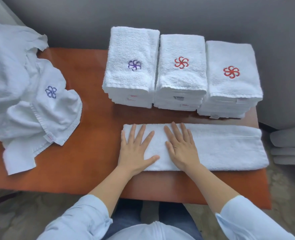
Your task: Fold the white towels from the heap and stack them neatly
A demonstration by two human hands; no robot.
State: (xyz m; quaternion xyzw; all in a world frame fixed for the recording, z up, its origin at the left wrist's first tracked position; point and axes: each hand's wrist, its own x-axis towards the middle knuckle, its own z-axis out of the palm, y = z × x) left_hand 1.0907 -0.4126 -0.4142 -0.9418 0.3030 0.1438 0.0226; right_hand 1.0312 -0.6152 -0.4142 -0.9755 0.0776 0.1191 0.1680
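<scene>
While three stacks point(181, 73) of folded towels stand side by side at the back of the table point(91, 70), a heap point(22, 94) of loose ones waits at its left end. Both the left hand point(136, 148) and the right hand point(181, 146) lie flat, fingers spread, gripping nothing, pressing a half-folded towel point(226, 148) near the front edge. I judge the job well along, with this towel and the heap left.

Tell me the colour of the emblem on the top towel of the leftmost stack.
Purple, a pinwheel-shaped emblem, seen in the head view.
</scene>
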